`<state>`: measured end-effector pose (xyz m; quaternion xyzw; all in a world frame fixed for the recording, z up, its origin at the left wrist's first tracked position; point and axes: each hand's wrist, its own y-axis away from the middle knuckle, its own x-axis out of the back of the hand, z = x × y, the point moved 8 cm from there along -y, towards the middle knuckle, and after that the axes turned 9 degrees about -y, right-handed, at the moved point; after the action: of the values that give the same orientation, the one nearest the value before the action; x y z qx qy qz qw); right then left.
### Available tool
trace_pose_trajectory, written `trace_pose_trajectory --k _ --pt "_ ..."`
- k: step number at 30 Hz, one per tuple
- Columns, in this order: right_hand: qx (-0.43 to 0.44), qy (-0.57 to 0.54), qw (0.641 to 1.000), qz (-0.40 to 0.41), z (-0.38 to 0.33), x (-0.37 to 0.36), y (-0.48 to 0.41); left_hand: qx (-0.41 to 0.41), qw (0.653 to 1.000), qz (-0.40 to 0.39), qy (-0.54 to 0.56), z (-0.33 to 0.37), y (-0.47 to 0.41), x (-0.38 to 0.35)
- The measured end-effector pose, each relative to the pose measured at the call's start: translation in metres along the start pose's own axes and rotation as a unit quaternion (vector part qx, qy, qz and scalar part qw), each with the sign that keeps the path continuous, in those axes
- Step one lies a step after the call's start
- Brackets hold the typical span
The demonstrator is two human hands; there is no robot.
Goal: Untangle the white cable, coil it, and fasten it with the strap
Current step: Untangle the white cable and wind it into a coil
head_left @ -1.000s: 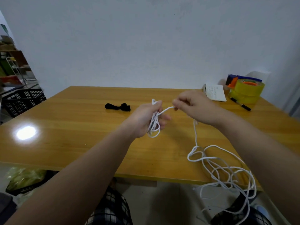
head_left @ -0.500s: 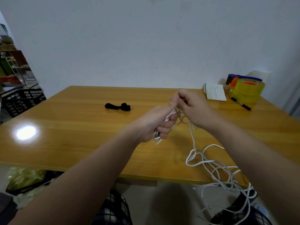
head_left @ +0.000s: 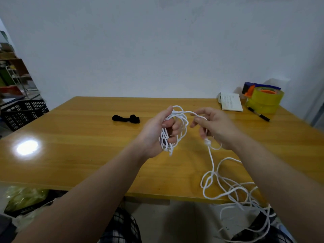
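My left hand (head_left: 157, 132) grips a bundle of loops of the white cable (head_left: 213, 168) above the middle of the wooden table (head_left: 78, 146). From the top of the bundle the cable runs right to my right hand (head_left: 215, 128), which pinches it between thumb and fingers. Below that hand the cable drops past a small white lump, lies tangled on the table's front right, and spills over the edge onto my lap. The black strap (head_left: 125, 118) lies on the table left of and beyond my left hand, untouched.
A notepad (head_left: 231, 102), yellow tape rolls (head_left: 263, 100) with a blue and orange dispenser, and a black marker (head_left: 258, 114) sit at the back right corner. A black crate (head_left: 22, 112) and shelves stand left of the table. Green bags lie under its front left.
My hands met above the table and then drew apart. A fresh loop went onto the bundle in my left hand, which is now larger, and the loose tangle on the right has shortened.
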<state>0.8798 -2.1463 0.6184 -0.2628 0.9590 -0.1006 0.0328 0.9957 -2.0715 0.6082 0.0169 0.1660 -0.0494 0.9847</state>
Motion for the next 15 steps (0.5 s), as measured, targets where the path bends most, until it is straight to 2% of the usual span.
trace_pose_trajectory --k 2,3,4,5,6,7,9,11,13,15 --pt "0.043 0.133 0.989 0.048 -0.001 0.004 -0.004 0.028 0.998 -0.050 0.021 -0.004 0.002 -0.010" --pt "0.059 0.258 0.962 0.065 -0.003 0.006 -0.005 0.051 0.994 -0.092 0.034 -0.007 0.004 -0.019" --pt "0.061 0.412 0.906 0.072 -0.002 0.005 -0.005 0.072 0.986 -0.140 0.052 -0.010 0.009 -0.031" --pt "0.053 0.543 0.835 0.069 0.001 0.004 -0.004 0.083 0.977 -0.184 0.070 -0.011 0.013 -0.044" --pt "0.041 0.614 0.786 0.063 0.007 0.004 -0.003 0.085 0.970 -0.211 0.087 -0.010 0.017 -0.053" --pt "0.024 0.650 0.758 0.048 0.014 0.005 -0.002 0.081 0.968 -0.214 0.102 -0.007 0.018 -0.057" --pt "0.001 0.679 0.734 0.017 0.029 0.002 0.001 0.053 0.976 -0.154 0.142 0.003 0.012 -0.048" --pt "0.015 0.690 0.723 -0.002 0.040 -0.007 0.001 0.008 0.982 -0.052 0.184 0.013 0.004 -0.027" --pt "0.012 0.700 0.714 -0.016 0.050 -0.013 0.000 -0.028 0.980 0.015 0.196 0.017 -0.002 -0.012" --pt "-0.003 0.680 0.732 -0.040 0.053 -0.016 0.001 -0.054 0.980 0.053 0.186 0.016 -0.007 -0.002"
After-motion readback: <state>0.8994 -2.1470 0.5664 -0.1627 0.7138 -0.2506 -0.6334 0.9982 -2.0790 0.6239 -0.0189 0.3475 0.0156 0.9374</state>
